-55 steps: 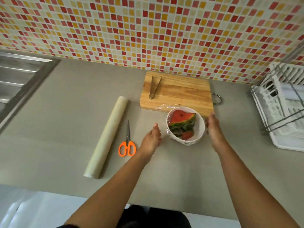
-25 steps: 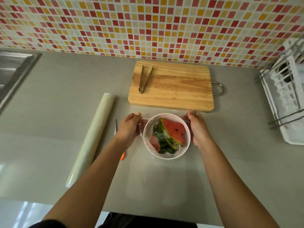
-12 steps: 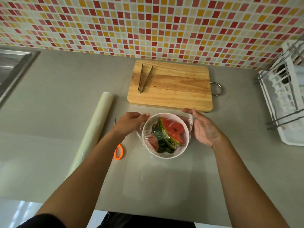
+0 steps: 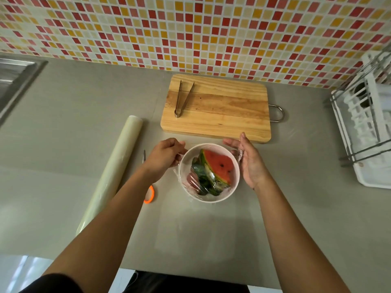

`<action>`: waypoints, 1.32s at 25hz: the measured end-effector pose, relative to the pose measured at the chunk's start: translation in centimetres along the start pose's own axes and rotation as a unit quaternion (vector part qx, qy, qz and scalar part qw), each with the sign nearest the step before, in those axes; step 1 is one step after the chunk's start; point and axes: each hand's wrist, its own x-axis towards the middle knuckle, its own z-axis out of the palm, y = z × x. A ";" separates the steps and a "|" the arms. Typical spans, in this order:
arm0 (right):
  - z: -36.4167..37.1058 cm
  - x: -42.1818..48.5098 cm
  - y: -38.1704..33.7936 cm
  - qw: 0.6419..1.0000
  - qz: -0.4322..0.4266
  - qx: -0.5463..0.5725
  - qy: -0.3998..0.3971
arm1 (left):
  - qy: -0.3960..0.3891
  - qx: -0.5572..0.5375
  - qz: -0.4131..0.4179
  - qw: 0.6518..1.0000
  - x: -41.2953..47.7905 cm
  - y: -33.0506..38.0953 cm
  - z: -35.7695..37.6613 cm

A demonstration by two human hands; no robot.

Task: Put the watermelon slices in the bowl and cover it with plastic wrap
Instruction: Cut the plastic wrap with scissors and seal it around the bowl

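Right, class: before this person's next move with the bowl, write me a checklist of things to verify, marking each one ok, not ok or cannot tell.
1. All the watermelon slices are in the bowl: ok.
2. The plastic wrap spans the bowl's top: ok, wrinkles shine over the fruit.
3. The left hand grips the wrap at the left rim: ok.
4. The right hand has the wrap flat against the right side: not ok, film bunches at its fingers.
5. The near rim is sealed: cannot tell.
6. The cutting board has no slices left on it: ok, only tongs.
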 end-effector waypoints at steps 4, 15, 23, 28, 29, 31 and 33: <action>0.9 0.0 0.7 0.998 -0.039 -0.007 0.043 | 0.077 0.207 0.133 0.966 -0.6 -0.2 0.5; 1.8 0.0 1.5 0.990 -0.097 0.099 0.026 | 0.079 0.180 0.157 0.968 0.4 -2.1 -0.1; 1.3 0.2 1.8 0.992 -0.096 0.086 -0.005 | 0.041 0.143 0.142 0.979 0.3 -2.0 -0.8; 1.1 0.1 1.8 0.990 -0.093 0.104 -0.025 | 0.036 0.194 0.034 0.980 -0.1 -0.8 -1.4; 1.1 0.1 1.7 0.990 -0.090 0.107 -0.027 | 0.032 0.221 0.047 0.974 -0.2 -0.5 -1.3; 1.2 0.1 1.5 0.989 -0.088 0.112 -0.030 | 0.033 0.252 0.087 0.963 0.0 0.2 -0.6; 1.3 0.1 1.3 0.989 -0.085 0.117 -0.029 | 0.031 0.288 0.108 0.951 0.5 0.7 0.1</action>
